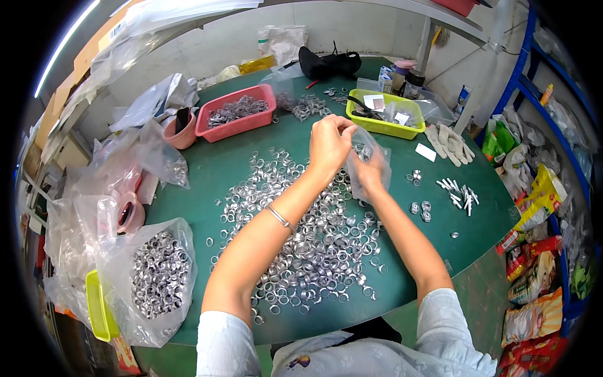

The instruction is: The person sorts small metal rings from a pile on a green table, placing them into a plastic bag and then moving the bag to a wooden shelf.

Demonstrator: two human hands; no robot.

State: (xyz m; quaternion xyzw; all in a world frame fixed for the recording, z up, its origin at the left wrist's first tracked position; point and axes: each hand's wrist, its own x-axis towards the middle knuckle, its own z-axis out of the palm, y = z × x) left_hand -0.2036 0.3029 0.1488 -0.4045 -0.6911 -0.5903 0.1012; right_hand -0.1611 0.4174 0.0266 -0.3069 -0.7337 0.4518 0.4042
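A clear plastic bag [375,146] is held up over the far side of a heap of small silvery metal rings [320,248] spread on the green table. My left hand [331,146] pinches the bag near its top, the fingertips pressed together. Lower down, my right hand [368,172] grips the bag's side, its fingers partly hidden by the plastic. A few rings show at the bag, but whether they lie inside or behind it I cannot tell. Both forearms reach across the heap, and a metal bangle [279,217] circles the left one.
A pink basket [202,123] of metal parts stands far left, a yellow-green basket [392,129] far right. Beside the latter lie white gloves [450,144] and small metal pins [461,195]. A plastic bag full of rings [160,274] sits near left. Blue shelving [519,75] rises at right.
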